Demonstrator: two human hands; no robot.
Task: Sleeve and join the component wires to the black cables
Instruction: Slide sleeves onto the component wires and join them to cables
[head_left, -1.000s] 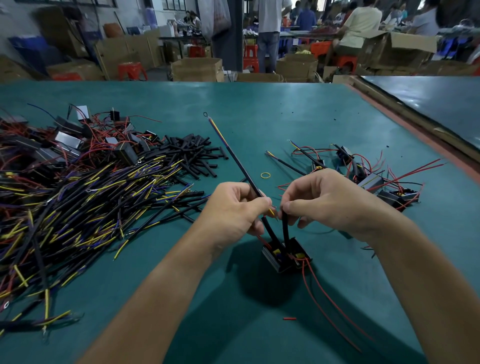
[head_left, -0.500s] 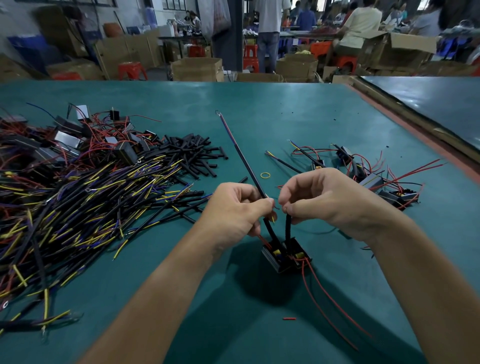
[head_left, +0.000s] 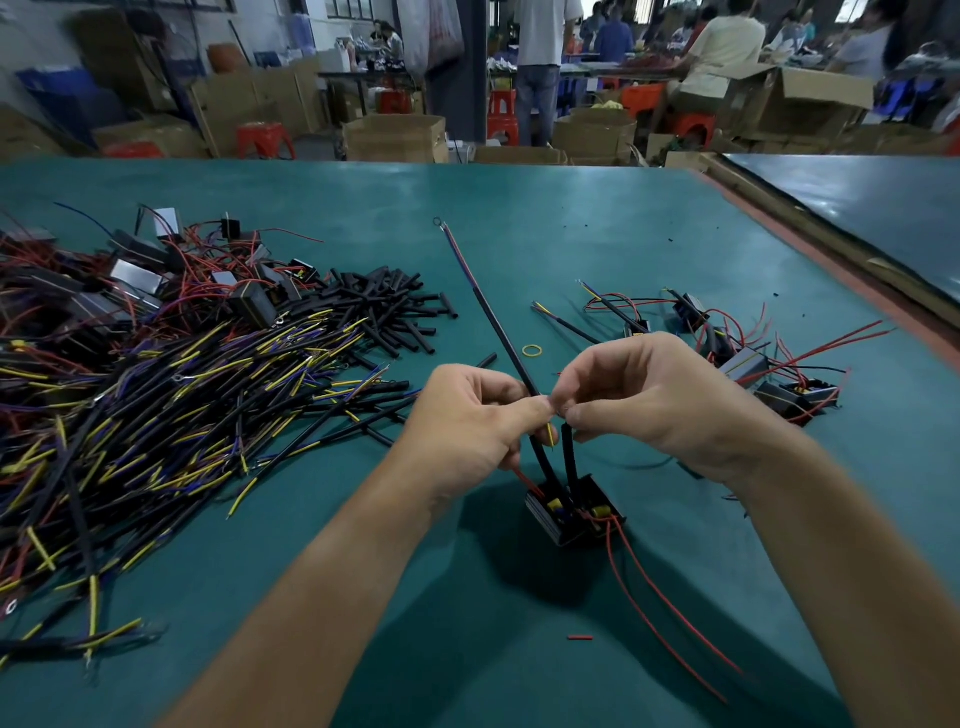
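Observation:
A small black component (head_left: 574, 512) with yellow parts and red leads stands on the green table (head_left: 571, 234) below my hands. My left hand (head_left: 478, 421) grips a long black cable (head_left: 493, 317) that slants up and away, ending in a ring terminal with red and blue cores. My right hand (head_left: 649, 400) pinches the wire tips at the top of a short black sleeve (head_left: 570, 452) rising from the component. The fingertips of both hands meet over a thin yellow wire. The joint itself is hidden by my fingers.
A big heap of black cables with yellow tips (head_left: 156, 415) fills the left side, with black sleeve pieces (head_left: 384, 306) behind it. Several wired components (head_left: 748, 358) lie at the right. A yellow rubber band (head_left: 533, 351) lies beyond my hands. A red scrap (head_left: 579, 637) lies near me.
The far end of the long cable has swung slightly right. My fingertips have closed in together over the wire ends.

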